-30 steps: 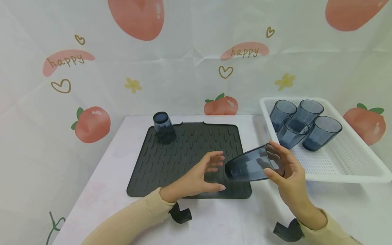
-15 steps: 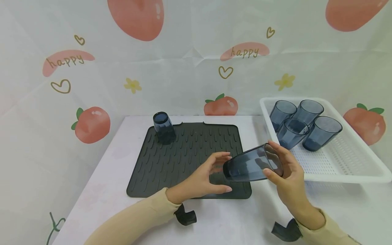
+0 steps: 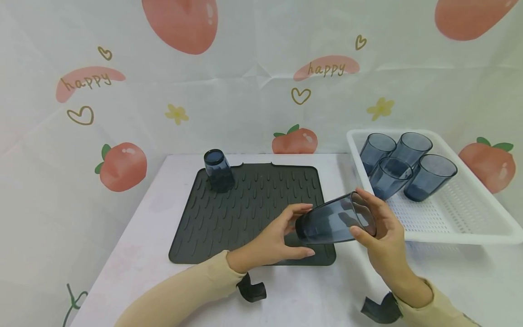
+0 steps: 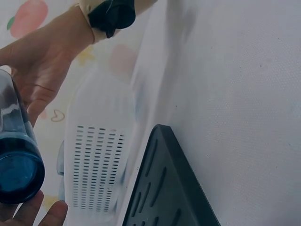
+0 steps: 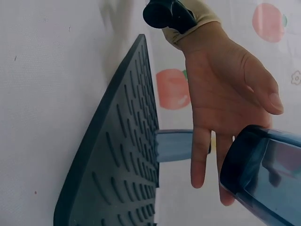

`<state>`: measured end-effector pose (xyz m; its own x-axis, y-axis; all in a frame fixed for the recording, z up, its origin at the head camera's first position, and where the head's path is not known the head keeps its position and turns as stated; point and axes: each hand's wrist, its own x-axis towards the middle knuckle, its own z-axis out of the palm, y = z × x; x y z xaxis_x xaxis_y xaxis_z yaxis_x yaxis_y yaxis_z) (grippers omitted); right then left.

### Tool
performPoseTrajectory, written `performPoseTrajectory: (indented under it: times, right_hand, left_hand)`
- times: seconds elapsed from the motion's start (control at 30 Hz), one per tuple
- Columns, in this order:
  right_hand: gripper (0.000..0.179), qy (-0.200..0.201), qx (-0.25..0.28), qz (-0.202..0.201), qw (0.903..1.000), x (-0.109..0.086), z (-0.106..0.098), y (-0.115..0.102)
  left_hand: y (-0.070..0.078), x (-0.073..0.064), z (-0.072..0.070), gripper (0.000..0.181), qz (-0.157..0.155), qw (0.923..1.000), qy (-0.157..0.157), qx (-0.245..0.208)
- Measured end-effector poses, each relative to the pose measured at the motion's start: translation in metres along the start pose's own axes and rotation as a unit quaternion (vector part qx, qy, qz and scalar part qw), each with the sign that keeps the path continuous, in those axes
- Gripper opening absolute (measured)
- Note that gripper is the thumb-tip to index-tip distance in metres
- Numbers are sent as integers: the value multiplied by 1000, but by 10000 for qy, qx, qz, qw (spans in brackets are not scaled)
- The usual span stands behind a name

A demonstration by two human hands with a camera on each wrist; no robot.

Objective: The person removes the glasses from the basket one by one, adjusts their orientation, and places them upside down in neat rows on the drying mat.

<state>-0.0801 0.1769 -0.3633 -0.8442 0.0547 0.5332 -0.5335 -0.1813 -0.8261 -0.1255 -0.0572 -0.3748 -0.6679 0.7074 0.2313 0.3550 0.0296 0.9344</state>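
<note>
We seem to be handing the tilted glass (image 3: 328,221) across, our right hand (image 3: 387,245) gripping its rim near the mat (image 3: 245,211), our left hand (image 3: 269,243) spread about its base (not yet gripping), so that one should probably close next.

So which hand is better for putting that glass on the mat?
Probably the left hand: it's open, nearer the mat, and beside the base of the glass. The right hand holds the other end.

The left hand (image 3: 273,240) has moved rightward, nearer the base of the tapered, translucent blue-grey glass (image 3: 328,221), itself shifted slightly leftward with the right hand (image 3: 387,240).
</note>
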Motion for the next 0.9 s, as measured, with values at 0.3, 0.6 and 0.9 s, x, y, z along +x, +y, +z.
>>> performPoseTrajectory:
  times: [0.3, 0.6, 0.9]
  right_hand:
    - [66, 26, -85, 207, 9997, -2, 1, -3]
    - [68, 246, -136, 598, 9978, -4, 7, -6]
    - [68, 308, -130, 631, 9974, -4, 8, -6]
  left_hand:
    - [-1, 1, 4, 82, 66, 9999, 10, -117]
    - [0, 2, 10, 78, 108, 9993, 231, -258]
    - [-1, 3, 16, 80, 450, 9963, 534, -502]
